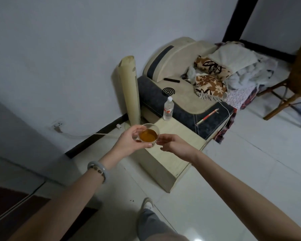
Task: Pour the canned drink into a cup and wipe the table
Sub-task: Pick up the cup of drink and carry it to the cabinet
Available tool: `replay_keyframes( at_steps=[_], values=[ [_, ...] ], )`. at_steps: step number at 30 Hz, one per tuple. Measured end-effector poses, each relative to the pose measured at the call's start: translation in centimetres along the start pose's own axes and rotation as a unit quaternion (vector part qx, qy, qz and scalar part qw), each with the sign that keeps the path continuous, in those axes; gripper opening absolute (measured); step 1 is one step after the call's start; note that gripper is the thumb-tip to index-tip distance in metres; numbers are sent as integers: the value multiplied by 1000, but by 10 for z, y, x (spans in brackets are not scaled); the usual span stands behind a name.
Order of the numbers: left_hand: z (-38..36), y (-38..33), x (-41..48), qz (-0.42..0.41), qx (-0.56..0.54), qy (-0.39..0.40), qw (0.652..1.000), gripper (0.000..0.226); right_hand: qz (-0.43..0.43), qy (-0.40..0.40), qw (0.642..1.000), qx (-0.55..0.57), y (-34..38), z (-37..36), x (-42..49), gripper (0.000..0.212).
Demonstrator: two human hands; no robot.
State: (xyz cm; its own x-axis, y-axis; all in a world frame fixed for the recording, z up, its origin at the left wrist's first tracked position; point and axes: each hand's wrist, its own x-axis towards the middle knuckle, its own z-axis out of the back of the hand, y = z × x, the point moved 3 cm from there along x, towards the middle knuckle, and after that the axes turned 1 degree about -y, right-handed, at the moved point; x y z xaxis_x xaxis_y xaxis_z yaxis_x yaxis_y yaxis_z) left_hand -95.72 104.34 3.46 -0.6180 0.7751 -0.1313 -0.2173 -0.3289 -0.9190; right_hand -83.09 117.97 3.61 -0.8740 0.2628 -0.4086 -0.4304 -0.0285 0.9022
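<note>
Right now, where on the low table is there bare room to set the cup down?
The cream table top shows bare from the plastic bottle at its far end to the near edge, right of the cup. Tightest is the bottle's corner against the sofa.

The cup [149, 134], held between the left hand [129, 141] and right hand [174, 145], hangs over the table's [179, 138] far left corner. A bottle [168, 108] stands on the table's far edge, the sofa [181, 98] just behind it, and a rolled mat [129, 87] left of the sofa.
</note>
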Motion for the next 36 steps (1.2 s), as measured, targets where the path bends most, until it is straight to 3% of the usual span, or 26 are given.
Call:
replay_keyframes(
  at_steps=[16,27,36],
  values=[
    [-6,1,194,-13,8,179,984,68,-81,-148,981,93,7,79,109,48],
    [-36,42,286,-45,40,298,953,67,-104,-287,934,184,-38,100,171,44],
    [-89,96,325,-44,52,356,932,69,-149,-341,902,221,-105,111,197,45]
  ],
)
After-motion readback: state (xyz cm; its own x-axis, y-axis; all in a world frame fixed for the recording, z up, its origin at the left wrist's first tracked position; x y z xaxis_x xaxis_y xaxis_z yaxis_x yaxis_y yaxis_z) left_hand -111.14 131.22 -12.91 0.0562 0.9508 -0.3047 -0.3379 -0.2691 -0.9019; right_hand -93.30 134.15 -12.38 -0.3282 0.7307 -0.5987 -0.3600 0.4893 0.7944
